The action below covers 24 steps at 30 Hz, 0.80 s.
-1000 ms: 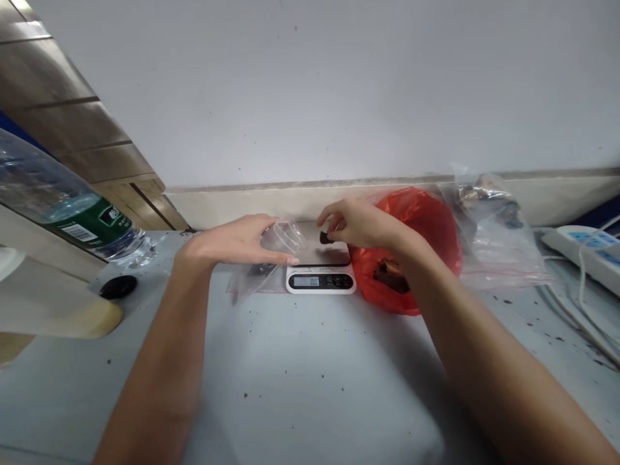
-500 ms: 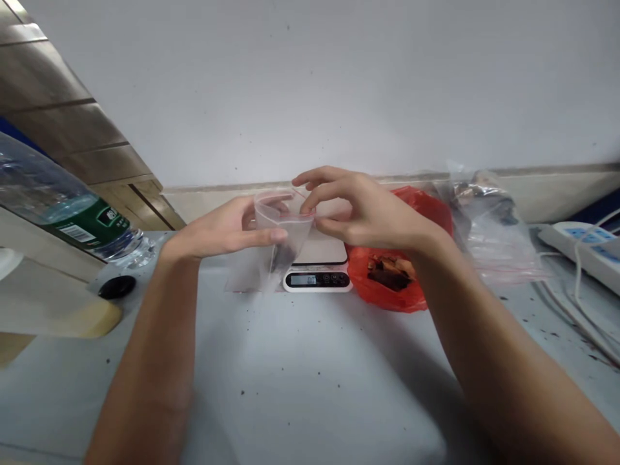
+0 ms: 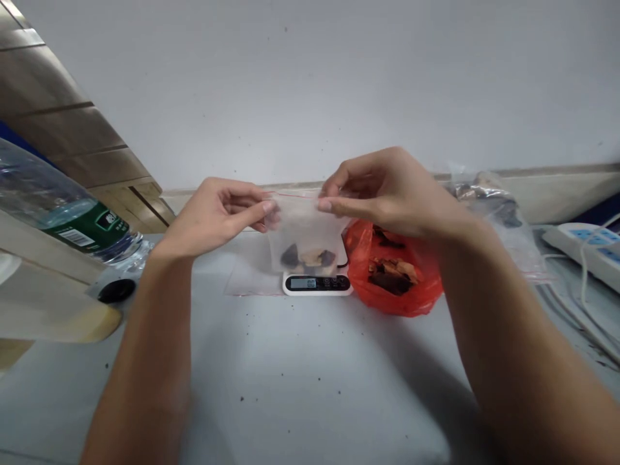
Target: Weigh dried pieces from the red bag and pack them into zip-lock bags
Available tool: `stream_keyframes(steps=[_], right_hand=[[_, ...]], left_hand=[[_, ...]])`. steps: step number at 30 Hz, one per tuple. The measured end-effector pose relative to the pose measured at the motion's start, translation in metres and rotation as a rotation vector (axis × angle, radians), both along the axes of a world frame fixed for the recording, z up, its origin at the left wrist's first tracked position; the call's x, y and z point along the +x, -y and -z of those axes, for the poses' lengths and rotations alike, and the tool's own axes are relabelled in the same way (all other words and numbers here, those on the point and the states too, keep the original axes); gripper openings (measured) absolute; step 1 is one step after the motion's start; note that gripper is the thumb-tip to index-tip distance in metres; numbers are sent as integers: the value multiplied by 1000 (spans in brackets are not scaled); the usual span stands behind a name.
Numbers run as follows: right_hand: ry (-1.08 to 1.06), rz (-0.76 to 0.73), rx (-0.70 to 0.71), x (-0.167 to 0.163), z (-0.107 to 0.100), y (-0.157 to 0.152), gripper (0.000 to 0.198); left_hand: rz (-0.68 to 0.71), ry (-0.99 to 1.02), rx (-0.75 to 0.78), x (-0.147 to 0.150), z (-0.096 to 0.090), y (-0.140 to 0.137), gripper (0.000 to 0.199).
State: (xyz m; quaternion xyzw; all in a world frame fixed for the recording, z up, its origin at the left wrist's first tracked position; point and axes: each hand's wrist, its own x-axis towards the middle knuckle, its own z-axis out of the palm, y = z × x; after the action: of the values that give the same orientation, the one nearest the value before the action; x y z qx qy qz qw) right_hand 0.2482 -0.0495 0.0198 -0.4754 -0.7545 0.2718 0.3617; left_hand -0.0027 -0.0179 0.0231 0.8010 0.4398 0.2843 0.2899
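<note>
A clear zip bag (image 3: pixel 303 226) with a red line along its top hangs between my hands, several dark and pale brown dried pieces at its bottom. My left hand (image 3: pixel 213 213) pinches its upper left corner between thumb and fingers. At the upper right corner, my right hand (image 3: pixel 382 194) grips it the same way. Behind and below the bag is a small white digital scale (image 3: pixel 317 284), its display reading 0.0 and its platform mostly hidden. Right of the scale sits an open red plastic bag (image 3: pixel 402 300) holding dark brown dried pieces, partly behind my right wrist.
Another clear zip bag (image 3: pixel 247 278) lies flat left of the scale. A filled clear bag (image 3: pixel 504 219) is at the back right, beside a white device with blue buttons (image 3: pixel 591 242) and cables. A water bottle (image 3: pixel 87 223) and a black lid (image 3: pixel 116 290) are at left.
The zip bag's mouth was held open and round; now it is drawn flat and straight between both hands. My right hand has moved from the mouth to the right corner.
</note>
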Motion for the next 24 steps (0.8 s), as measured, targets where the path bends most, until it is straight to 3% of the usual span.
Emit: stream_keyframes(steps=[3, 8, 12, 24], right_hand=[[-53, -32, -25, 7, -3, 1, 20], [55, -18, 21, 13, -5, 0, 11], [117, -104, 86, 6, -4, -1, 24], [63, -250, 158, -14, 7, -10, 20]], left_hand=[[7, 13, 61, 1, -1, 3, 27], [21, 15, 171, 10, 4, 4, 27], [73, 16, 305, 20, 9, 4, 25], [201, -60, 348, 25, 6, 8, 24]])
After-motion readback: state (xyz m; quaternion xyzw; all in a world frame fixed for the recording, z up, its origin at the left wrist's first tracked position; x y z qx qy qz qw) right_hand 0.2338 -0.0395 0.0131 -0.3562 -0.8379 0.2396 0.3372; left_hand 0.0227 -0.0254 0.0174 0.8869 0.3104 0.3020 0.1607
